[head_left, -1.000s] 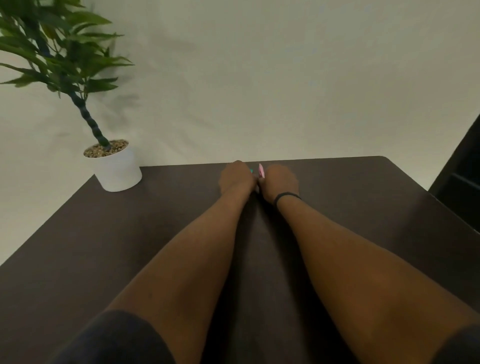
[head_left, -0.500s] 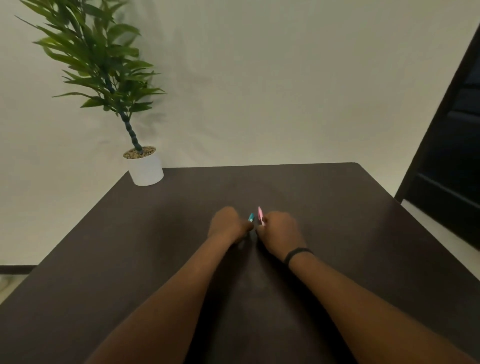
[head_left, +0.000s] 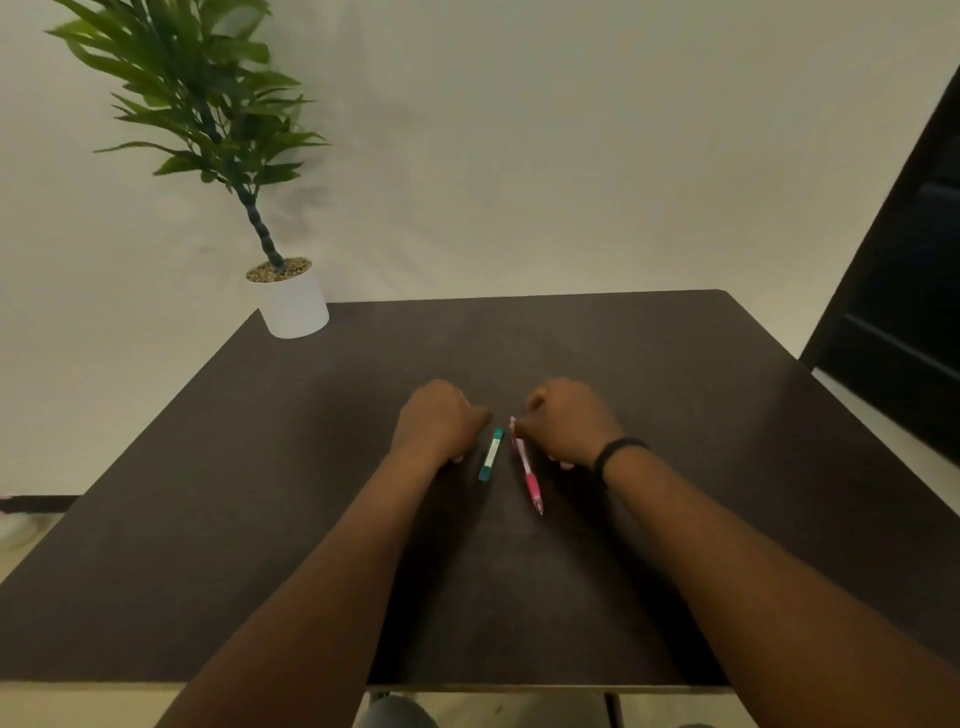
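Note:
A pink pen lies on the dark table, its tip pointing toward me. My right hand, with a black band on the wrist, has curled fingers and pinches the pen's far end at the thumb. A short teal tube lies just left of the pen, almost parallel to it. My left hand rests on the table left of the tube with its fingers curled under. It holds nothing, and a small gap separates its thumb from the tube.
A potted plant in a white pot stands at the table's far left corner. A pale wall runs behind the table. A dark door or cabinet stands to the right.
The hands have drawn apart. The teal tube has left my left hand and now lies on the table, and the pink pen now lies flat along the table.

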